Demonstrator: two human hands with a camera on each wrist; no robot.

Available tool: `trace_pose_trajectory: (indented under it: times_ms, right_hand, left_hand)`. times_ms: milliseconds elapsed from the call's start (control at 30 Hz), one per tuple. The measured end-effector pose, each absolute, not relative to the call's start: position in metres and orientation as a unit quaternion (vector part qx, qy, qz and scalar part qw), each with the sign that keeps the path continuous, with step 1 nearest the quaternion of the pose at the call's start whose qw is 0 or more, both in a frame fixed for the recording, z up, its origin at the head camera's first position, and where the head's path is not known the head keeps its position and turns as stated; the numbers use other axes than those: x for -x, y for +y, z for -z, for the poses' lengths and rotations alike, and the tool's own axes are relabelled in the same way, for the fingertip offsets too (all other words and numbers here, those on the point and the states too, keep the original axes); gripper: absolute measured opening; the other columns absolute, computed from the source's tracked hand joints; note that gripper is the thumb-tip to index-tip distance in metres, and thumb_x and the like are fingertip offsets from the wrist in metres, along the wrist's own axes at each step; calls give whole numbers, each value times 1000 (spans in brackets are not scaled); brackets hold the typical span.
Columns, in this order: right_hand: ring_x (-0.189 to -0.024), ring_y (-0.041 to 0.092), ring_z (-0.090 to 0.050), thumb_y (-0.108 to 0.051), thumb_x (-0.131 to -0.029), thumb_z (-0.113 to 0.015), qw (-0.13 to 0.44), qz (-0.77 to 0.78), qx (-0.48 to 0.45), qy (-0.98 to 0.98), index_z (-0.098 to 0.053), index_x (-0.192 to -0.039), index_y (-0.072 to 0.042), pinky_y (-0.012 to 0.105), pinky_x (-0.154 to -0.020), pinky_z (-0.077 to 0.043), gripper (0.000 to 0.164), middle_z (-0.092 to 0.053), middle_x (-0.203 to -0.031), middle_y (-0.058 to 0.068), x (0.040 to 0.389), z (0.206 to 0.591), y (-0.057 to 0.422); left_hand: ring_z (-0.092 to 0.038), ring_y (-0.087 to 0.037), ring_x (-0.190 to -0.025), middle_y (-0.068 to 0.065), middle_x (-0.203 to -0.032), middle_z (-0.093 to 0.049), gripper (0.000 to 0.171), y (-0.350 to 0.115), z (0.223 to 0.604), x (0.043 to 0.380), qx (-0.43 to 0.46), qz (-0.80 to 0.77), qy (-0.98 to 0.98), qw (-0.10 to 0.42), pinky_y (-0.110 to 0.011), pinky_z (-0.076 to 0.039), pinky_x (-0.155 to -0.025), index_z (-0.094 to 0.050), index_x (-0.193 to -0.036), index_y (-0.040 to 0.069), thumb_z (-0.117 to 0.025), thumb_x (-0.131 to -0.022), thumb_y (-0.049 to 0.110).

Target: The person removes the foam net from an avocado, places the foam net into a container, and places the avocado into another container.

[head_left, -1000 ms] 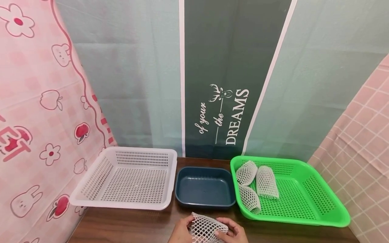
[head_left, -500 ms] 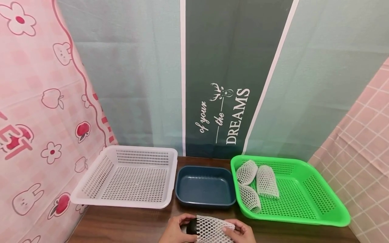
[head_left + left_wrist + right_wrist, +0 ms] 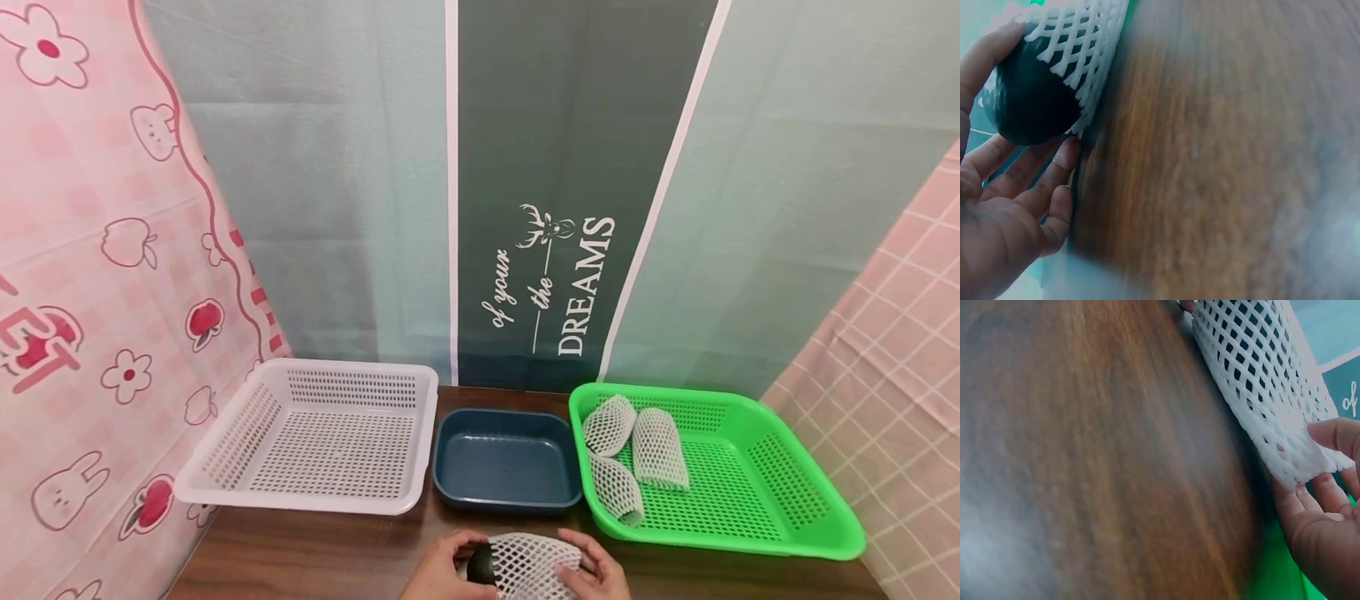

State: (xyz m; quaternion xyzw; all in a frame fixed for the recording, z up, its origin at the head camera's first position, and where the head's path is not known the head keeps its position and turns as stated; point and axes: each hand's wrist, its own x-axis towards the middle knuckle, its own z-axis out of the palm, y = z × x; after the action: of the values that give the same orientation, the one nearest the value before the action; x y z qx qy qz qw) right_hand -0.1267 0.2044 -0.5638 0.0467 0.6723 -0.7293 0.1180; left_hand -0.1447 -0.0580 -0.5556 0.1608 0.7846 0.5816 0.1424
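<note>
At the bottom of the head view a dark, bumpy-skinned avocado pokes out of a white foam net sleeve. My left hand grips its bare end; in the left wrist view the thumb lies on one side of the avocado and fingers curl at the other. With thumb and fingers, my right hand pinches the sleeve's far end, which looks flattened in the right wrist view, where the sleeve stretches away from the hand. The sleeve hides most of the avocado.
Beyond the hands stands a dark blue tray on the wooden table. A white perforated basket is to its left. To its right, a green basket holds three net-sleeved items. Printed curtains rise behind and at both sides.
The avocado's dark end has come into sight at the sleeve's left opening, in my left hand. Both hands shifted slightly apart; the right still pinches the net.
</note>
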Motion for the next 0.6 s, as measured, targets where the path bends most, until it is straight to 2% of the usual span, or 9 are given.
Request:
trace_pose_trajectory:
  times_ms: [133,167,333,467,600]
  right_hand:
    - [-81,29,-60,-16,-75,-71,102,739,-87,661,-42,-123,0,39,-67,-49,59,-62,-94,13,126,563,203]
    - [-80,29,-61,-15,-75,-71,95,740,-96,659,-44,-120,-3,39,-66,-49,54,-62,-94,12,125,563,203]
    - [-76,28,-60,-13,-70,-74,36,736,-139,662,-46,-103,-6,40,-61,-49,44,-62,-90,14,120,559,200]
    - [-66,26,-59,-10,-68,-75,-20,726,-160,668,-44,-100,-4,40,-55,-49,45,-61,-82,15,118,551,194]
    - [-65,21,-59,-4,-71,-71,-68,709,-129,690,-49,-92,0,36,-55,-49,31,-59,-77,14,117,545,187]
  left_hand:
    - [-54,-9,-77,6,-94,-59,47,-59,557,142,-140,-605,773,129,-25,-43,-64,-61,-107,13,-79,-64,22]
    - [-55,-9,-77,5,-93,-59,47,-59,558,141,-133,-612,770,123,-24,-44,-64,-61,-107,13,-79,-64,23]
    - [-59,-15,-82,-5,-97,-60,50,-65,559,135,-81,-676,725,100,-25,-48,-66,-59,-108,7,-80,-64,19]
    - [-61,-18,-83,-12,-102,-58,52,-72,552,133,-58,-697,708,94,-26,-49,-65,-58,-109,4,-81,-63,18]
    - [-61,-20,-83,-14,-104,-57,52,-78,544,129,-74,-712,691,95,-28,-50,-65,-58,-110,3,-80,-64,13]
